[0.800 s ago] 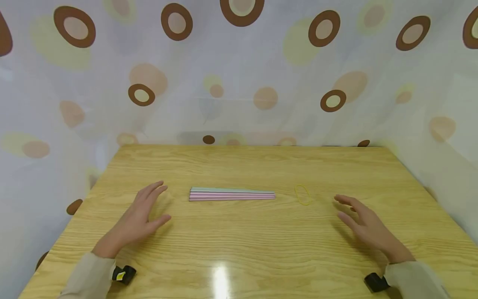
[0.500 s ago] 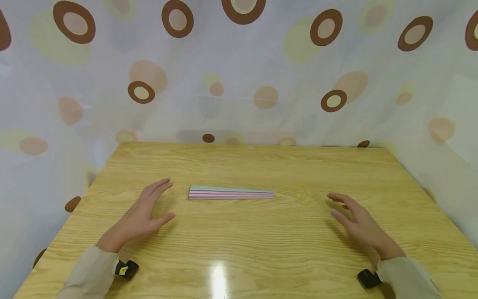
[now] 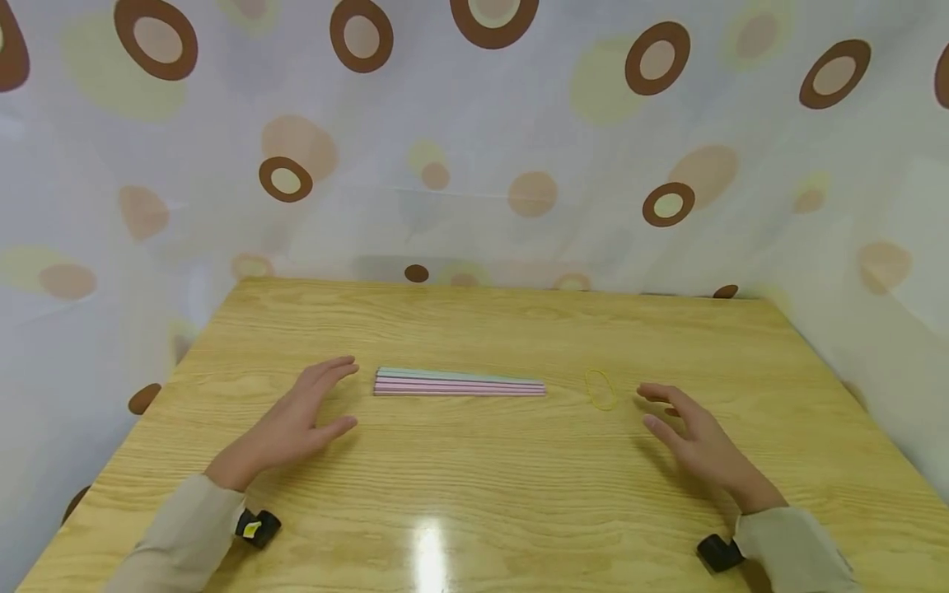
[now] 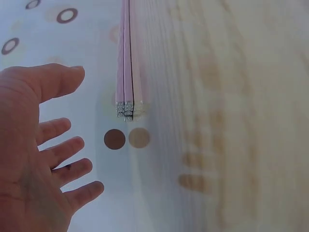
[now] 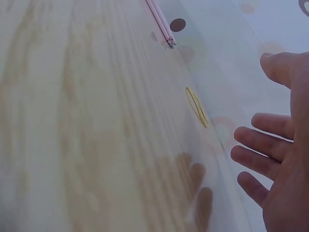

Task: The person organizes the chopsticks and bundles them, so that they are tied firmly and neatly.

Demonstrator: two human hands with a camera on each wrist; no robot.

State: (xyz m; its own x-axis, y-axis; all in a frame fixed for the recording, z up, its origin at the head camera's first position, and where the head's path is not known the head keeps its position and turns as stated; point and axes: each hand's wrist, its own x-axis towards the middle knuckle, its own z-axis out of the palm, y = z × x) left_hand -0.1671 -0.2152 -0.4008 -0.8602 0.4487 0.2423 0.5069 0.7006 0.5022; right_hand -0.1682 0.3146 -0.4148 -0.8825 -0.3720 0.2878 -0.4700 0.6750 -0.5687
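Slim chopsticks, pink and pale green, lie side by side on the wooden table, thicker at the left than at the right. In the left wrist view the thick ends of these chopsticks look silvery. To their right lies a yellow rubber band, a thin loop also seen in the right wrist view. My left hand hovers left of the thick ends, fingers spread, touching nothing. Just right of the band hovers my right hand, fingers slightly bent and holding nothing.
The wooden table reaches back to a pale curtain with brown and peach spots, which also hangs along both sides. Each wrist carries a small black camera, such as the left one. A light glare falls near the front.
Both hands have moved inward: the left hand to the right, toward the chopsticks, and the right hand to the left, toward the rubber band. The chopsticks and band lie as before.
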